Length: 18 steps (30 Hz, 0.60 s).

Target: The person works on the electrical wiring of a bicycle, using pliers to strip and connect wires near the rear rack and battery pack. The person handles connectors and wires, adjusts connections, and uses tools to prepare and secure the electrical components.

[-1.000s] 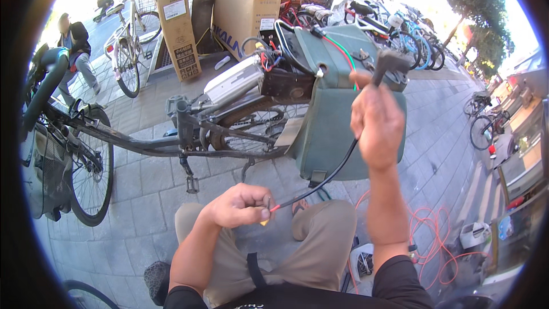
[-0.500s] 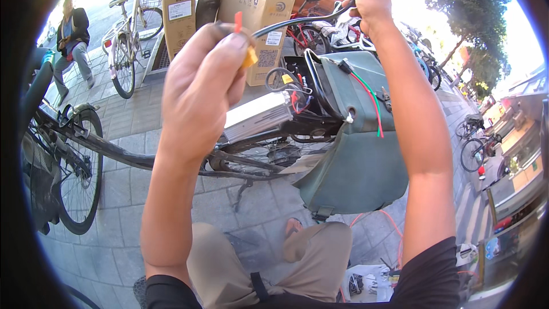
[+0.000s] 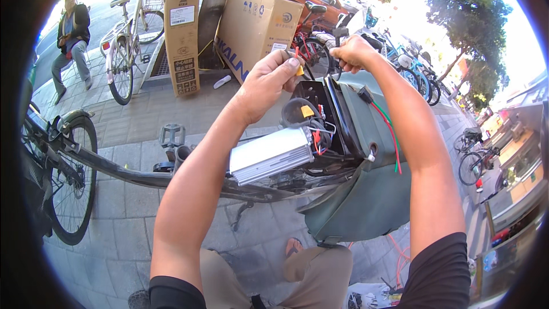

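Note:
My left hand (image 3: 270,80) is closed in a pinch on a small yellow connector (image 3: 299,70) with a red tip, above the rear of a bicycle. To its right, my right hand (image 3: 357,54) is closed round a black cable (image 3: 339,35), whose end sticks up past the fingers. Below them lies a silver finned metal box (image 3: 271,155), with coiled black wires (image 3: 295,112) and another yellow connector (image 3: 307,111) at its right end. Beside the wires is an open black case (image 3: 343,120). A black plug (image 3: 365,95) with red and green wires rests on a grey-green bag (image 3: 354,212).
Two cardboard boxes (image 3: 258,20) stand by a post ahead. A bicycle (image 3: 71,166) is close on the left, and a white one (image 3: 121,51) is farther off. A seated person (image 3: 73,37) is at the far left. Red cable (image 3: 400,260) lies on the paving.
Both hands have come down toward the bicycle, the left also moving right, nearer the right hand. The cable stretched between them earlier is now lower and mostly hidden. My view has shifted slightly.

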Each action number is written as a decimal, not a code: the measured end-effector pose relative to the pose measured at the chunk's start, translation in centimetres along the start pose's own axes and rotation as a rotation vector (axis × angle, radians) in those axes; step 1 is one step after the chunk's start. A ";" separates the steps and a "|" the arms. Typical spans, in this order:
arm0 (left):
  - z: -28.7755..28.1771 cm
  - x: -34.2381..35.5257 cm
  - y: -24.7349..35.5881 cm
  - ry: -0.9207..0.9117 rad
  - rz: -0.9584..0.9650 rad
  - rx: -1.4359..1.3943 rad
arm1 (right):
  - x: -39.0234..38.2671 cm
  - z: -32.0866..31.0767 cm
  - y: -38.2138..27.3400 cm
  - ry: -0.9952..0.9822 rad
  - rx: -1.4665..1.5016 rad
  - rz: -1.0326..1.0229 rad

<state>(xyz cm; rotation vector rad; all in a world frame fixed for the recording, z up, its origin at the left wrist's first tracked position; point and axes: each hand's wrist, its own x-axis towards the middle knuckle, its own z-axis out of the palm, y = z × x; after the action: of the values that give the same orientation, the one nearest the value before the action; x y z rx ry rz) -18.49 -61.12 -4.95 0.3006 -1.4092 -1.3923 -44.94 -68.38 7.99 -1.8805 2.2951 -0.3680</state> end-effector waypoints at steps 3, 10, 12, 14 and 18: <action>-0.5 0.9 -2.8 0.036 -0.041 -0.188 | 0.4 0.8 0.2 -0.049 -0.073 -0.004; -1.1 -0.3 -7.5 -0.009 -0.057 -0.177 | 2.3 3.6 2.2 -0.069 -0.058 -0.057; -1.1 -0.9 -8.1 0.016 -0.036 -0.199 | 3.0 4.7 3.2 -0.059 -0.064 0.000; -1.2 -1.2 -8.8 0.037 -0.035 -0.173 | 3.5 5.0 3.7 -0.111 -0.058 0.038; -1.0 -1.9 -9.5 0.060 0.004 -0.119 | 3.1 4.9 3.6 -0.121 -0.081 -0.027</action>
<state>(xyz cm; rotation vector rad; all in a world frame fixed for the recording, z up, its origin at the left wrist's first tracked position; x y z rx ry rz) -21.51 -62.93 -14.04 0.2601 -1.2725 -1.4459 -47.64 -71.16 2.44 -1.9163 2.2389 -0.1613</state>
